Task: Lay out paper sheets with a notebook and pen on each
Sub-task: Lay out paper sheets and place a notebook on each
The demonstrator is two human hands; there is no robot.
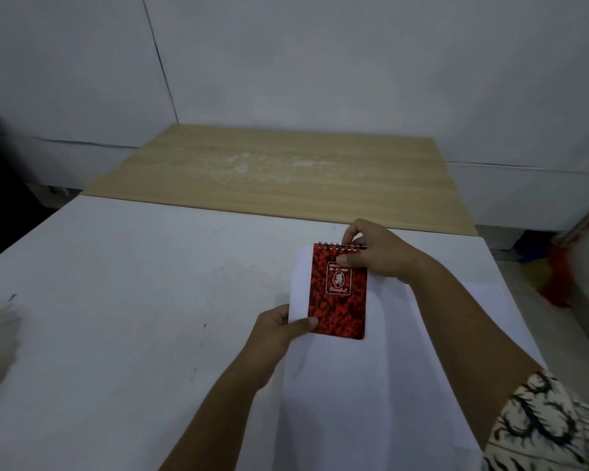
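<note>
Now | both hands: left hand [279, 329], right hand [376, 251] | hold notebook [337, 294]

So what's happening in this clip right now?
A person is setting a red spiral notebook on a white paper sheet on a white table. The right hand pinches the notebook at its spiral top edge, and the left hand grips its lower left corner together with the sheet's edge. No pen is clearly in view. A wooden board lies past the table's far edge.
</note>
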